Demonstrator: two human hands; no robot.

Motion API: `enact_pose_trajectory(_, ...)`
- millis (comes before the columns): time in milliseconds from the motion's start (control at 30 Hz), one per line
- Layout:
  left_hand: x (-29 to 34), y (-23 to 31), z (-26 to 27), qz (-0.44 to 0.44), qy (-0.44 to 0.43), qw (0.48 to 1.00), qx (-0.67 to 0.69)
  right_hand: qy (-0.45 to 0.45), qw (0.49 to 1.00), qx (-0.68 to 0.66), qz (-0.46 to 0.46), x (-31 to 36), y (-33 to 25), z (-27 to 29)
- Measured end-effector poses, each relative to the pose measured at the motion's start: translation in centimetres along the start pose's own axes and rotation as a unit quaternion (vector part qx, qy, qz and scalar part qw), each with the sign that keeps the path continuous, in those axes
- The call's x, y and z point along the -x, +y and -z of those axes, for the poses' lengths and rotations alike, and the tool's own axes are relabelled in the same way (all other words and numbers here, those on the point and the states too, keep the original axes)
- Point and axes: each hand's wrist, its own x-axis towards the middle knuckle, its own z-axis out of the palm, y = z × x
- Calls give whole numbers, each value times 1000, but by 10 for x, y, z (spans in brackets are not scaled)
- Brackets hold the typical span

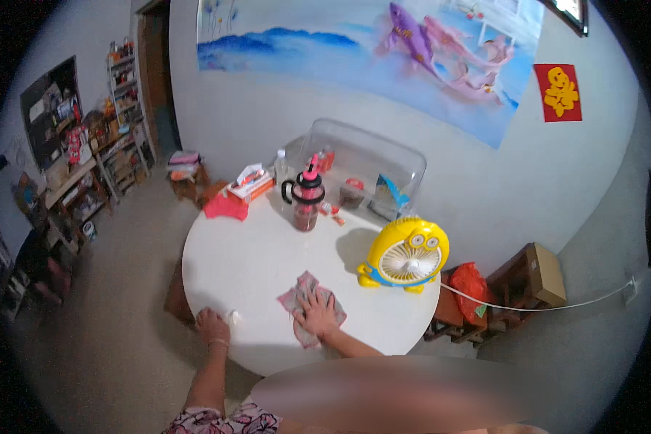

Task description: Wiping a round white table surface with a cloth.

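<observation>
My right hand (316, 312) lies with fingers spread on a grey cloth with a reddish edge (307, 278), pressing it against the white round table (253, 289). The cloth is spread out and wrinkled, partly covered by the hand. My left hand (213, 325) rests at the table's left front edge, its fingers loosely bent and apparently holding nothing. Beside it is a small whitish spot (233, 316) that I cannot make out. To the right of the cloth stands a yellow cartoon-shaped fan (405, 253).
Toward the back are a pitcher with black handle (306, 213), a tissue box (252, 184), a pink cloth (226, 207), a clear bottle (281, 165) and a clear plastic bin (365, 141). A white cable (528, 307) runs from the fan to the wall. Stools (456, 315) stand at right.
</observation>
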Motion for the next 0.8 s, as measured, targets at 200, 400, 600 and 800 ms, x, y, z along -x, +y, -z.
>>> enact_pose_trajectory(200, -39, -8, -53, -9, 22, 999, -35, 24, 1000, 13, -7, -60, 11, -16)
enact_pose_trajectory(400, -57, -1, -67, -15, 45, 999, 2, -12, 1000, 10, -21, -118, 18, -34)
enact_pose_trajectory(600, -78, -1, -76, -26, 15, 999, -11, -3, 999, 0, -45, -186, 25, -46)
enact_pose_trajectory(800, -96, -2, -97, -36, 47, 998, 16, 48, 996, 8, -69, -252, 21, -67)
